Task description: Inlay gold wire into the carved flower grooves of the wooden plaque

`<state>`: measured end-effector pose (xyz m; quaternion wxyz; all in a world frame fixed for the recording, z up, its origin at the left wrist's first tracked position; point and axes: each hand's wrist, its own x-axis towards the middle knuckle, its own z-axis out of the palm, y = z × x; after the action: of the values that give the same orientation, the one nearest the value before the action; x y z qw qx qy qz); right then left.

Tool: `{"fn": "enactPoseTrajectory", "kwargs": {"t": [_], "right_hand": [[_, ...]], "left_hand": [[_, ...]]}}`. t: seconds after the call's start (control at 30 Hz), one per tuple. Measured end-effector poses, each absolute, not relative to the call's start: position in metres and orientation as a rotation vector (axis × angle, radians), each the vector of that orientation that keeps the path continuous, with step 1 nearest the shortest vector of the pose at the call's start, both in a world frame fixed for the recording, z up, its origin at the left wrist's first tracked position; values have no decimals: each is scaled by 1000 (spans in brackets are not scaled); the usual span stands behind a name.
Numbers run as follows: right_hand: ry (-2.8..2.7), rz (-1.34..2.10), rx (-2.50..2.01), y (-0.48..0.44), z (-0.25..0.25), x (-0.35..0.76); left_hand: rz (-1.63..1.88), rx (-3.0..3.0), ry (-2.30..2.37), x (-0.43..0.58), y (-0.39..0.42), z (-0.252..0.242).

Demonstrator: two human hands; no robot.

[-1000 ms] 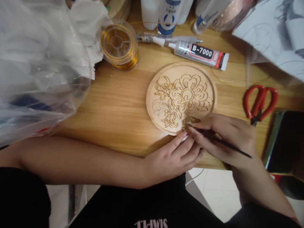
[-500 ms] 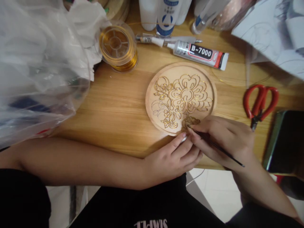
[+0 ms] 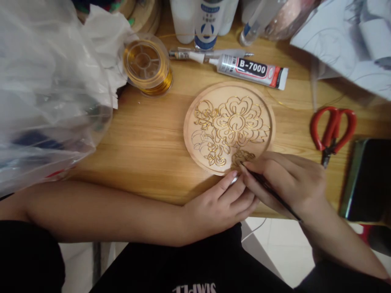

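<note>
A round wooden plate point(image 3: 190, 140) lies on the table, with a flower pattern outlined in gold wire on it. The small flower point(image 3: 242, 158) near its lower edge looks brownish and darker than the others. My right hand point(image 3: 285, 183) is closed around a thin black pointed tool point(image 3: 275, 193), its tip at that small flower. Whether this is a brush or tweezers I cannot tell. At the plate's near rim, my left hand point(image 3: 224, 201) has its fingers bent close together beside the right fingertips. A small white bit shows under its index finger; what it is stays unclear.
Behind the plate lie a B-7000 glue tube point(image 3: 252, 70) and a clear pen point(image 3: 232, 53). A gold wire spool point(image 3: 146, 65), bottles point(image 3: 206, 26) and a plastic bag point(image 3: 55, 97) stand around. Red-handled pliers point(image 3: 332, 128), a phone point(image 3: 368, 179) and printed sheets point(image 3: 345, 44) are on the right.
The whole view has shifted slightly. The black tool's back end sits lower against my right hand, and its tip stays at the small flower. My left hand keeps its place by the rim.
</note>
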<state>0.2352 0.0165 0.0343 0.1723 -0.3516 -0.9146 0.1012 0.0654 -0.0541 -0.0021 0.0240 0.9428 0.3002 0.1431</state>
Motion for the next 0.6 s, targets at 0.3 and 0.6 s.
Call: {"fn": "enactPoseTrajectory", "kwargs": {"t": [0.3, 0.6], "right_hand": [[-2635, 222, -1034, 11, 37, 234], [-2632, 215, -1052, 11, 39, 235]], "left_hand": [[467, 2904, 965, 66, -54, -2], [489, 2900, 974, 68, -55, -3]]}}
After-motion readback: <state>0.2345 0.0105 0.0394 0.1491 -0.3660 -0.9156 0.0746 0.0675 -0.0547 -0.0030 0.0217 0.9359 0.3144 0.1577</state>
